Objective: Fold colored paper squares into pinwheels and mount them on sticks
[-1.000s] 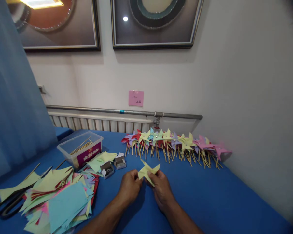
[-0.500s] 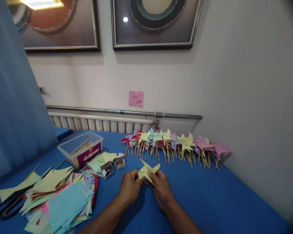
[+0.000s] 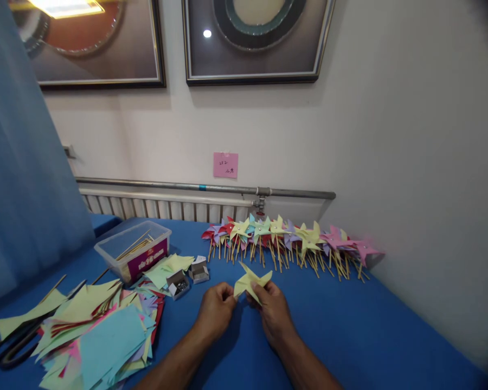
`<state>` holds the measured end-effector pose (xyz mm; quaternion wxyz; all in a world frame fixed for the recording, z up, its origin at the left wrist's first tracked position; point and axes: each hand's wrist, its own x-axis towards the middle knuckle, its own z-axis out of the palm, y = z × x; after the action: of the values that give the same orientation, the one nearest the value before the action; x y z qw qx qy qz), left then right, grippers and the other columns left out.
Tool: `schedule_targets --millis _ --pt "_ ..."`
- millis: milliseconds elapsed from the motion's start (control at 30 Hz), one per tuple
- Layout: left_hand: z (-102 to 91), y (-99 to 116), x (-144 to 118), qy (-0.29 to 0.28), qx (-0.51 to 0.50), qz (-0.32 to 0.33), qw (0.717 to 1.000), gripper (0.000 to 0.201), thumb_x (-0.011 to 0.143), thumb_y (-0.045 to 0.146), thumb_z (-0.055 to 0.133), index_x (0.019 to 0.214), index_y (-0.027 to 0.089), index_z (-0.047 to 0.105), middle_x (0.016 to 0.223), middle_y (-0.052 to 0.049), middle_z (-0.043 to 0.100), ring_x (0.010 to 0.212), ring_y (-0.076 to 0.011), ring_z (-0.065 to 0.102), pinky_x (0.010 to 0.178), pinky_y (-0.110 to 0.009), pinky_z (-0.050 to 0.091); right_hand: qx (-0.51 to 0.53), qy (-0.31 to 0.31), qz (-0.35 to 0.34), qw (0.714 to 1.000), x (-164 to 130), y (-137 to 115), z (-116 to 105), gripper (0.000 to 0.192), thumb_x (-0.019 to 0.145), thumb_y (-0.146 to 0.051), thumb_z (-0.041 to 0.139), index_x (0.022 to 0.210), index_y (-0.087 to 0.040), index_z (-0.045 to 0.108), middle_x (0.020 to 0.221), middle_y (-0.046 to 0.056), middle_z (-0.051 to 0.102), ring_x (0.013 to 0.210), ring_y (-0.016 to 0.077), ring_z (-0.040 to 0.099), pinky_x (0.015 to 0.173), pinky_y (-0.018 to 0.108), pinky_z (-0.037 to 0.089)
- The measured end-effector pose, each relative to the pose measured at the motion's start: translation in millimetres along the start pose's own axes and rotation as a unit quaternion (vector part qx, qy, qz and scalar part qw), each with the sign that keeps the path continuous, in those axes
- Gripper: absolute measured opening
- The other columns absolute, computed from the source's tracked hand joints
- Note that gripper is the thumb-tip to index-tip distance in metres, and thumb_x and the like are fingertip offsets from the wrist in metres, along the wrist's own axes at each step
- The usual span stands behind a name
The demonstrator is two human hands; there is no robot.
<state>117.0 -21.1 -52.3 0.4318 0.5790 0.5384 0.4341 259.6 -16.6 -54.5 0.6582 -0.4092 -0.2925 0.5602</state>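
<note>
A pale yellow paper pinwheel (image 3: 252,286) with folded blades is pinched at its middle between the thumb and fingers of my right hand (image 3: 275,314). No stick shows on it. My left hand (image 3: 216,310) is closed just left of the pinwheel, its thumb against the curled fingers. Whatever those fingers hold, if anything, is too small or hidden to make out. Ahead on the left stand a small open box (image 3: 179,287) of shiny metal pins and another small open box (image 3: 199,271).
Finished pinwheels (image 3: 268,233) on sticks line the far side of the blue table (image 3: 341,330). To the left are a clear plastic bin (image 3: 114,252) with sticks, a stack of coloured paper (image 3: 109,341) and black-handled scissors (image 3: 14,346). A blue curtain (image 3: 24,162) hangs beyond.
My right hand has shifted slightly right with the pinwheel, which has turned a little. The left hand has stayed closed and moved slightly away from the pinwheel's middle.
</note>
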Motion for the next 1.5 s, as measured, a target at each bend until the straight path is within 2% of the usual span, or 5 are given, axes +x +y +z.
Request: schedule_targets --millis 267,500,1067,1267,1500 --pt "-12.4 12 -7 0.013 0.209 0.074 0.975 0.011 0.079 0.021 0.061 0.071 0.017 0.067 0.077 -0.002 0.064 0.073 -0.0161 0.056 0.068 -0.026 0.033 -0.011 0.025 -0.036 0.999 8 -8 -9 0.027 0.061 -0.032 0.088 0.081 -0.020 0.075 0.076 0.003 0.076 0.066 0.0202 0.068 0.065 0.031 0.053" --pt "-15.7 19 -14 -0.006 0.324 0.095 0.941 0.010 0.082 0.017 0.061 0.078 0.019 0.069 0.085 -0.002 0.068 0.080 -0.0156 0.058 0.068 -0.026 0.029 -0.027 0.027 -0.017 0.999 9 -6 -9 0.030 0.059 -0.033 0.086 0.082 -0.018 0.073 0.077 0.001 0.075 0.065 0.0183 0.067 0.064 0.029 0.053" --pt "-11.7 16 -16 -0.040 0.359 0.098 0.927 0.012 0.086 0.016 0.056 0.084 0.020 0.068 0.090 -0.002 0.071 0.087 -0.0166 0.063 0.071 -0.026 0.033 -0.059 0.042 -0.040 0.997 12 -7 -11 0.028 0.062 -0.032 0.081 0.085 -0.018 0.073 0.075 0.002 0.076 0.066 0.0202 0.070 0.067 0.030 0.055" --pt "-12.8 17 -16 -0.027 0.383 0.096 0.918 0.017 0.087 0.017 0.052 0.086 0.020 0.069 0.093 -0.005 0.072 0.088 -0.0183 0.064 0.071 -0.028 0.033 -0.060 0.044 -0.050 0.996 14 -5 -14 0.029 0.063 -0.033 0.081 0.085 -0.017 0.073 0.074 0.003 0.076 0.064 0.0195 0.069 0.063 0.029 0.054" --pt "-13.3 20 -18 -0.028 0.399 0.101 0.911 0.020 0.091 0.017 0.050 0.087 0.019 0.069 0.093 -0.006 0.071 0.086 -0.0182 0.064 0.071 -0.028 0.033 -0.049 0.052 -0.048 0.996 13 -5 -13 0.028 0.062 -0.031 0.081 0.085 -0.018 0.073 0.080 0.004 0.078 0.070 0.0214 0.071 0.068 0.030 0.057"
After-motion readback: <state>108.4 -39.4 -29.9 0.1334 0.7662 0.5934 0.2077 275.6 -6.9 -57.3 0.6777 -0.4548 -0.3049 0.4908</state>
